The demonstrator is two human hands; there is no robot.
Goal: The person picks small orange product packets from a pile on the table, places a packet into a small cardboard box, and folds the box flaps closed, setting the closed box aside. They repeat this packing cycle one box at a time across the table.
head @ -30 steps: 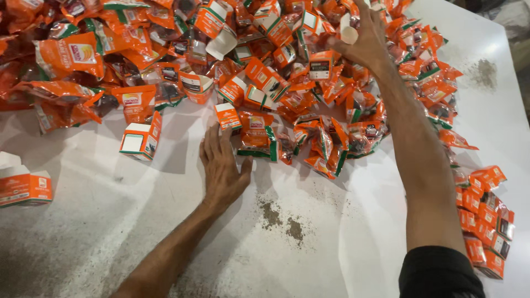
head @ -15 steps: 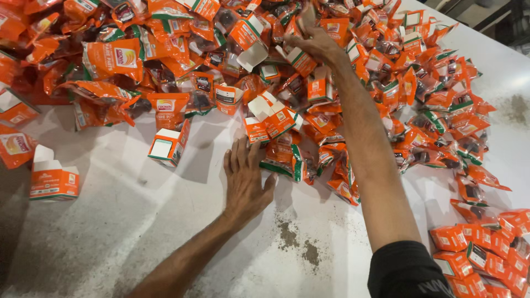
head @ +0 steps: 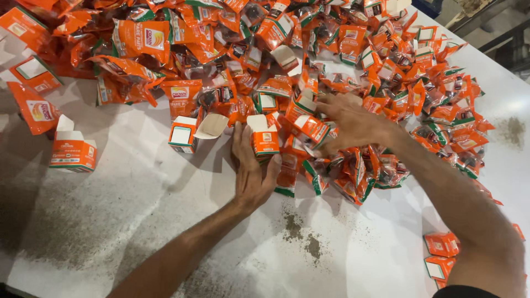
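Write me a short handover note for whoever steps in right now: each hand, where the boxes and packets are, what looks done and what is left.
Left hand: flat on the white table, fingers against a small orange box at the near edge of the heap; not closed on it.
Right hand: open, spread over orange packets in the heap, gripping nothing that can be seen.
Things: big heap of orange packets and boxes across the far table. An open-flapped box and another box stand apart to the left; a few boxes lie by the right forearm.
Done: little sorted out.
Left: almost the whole heap.
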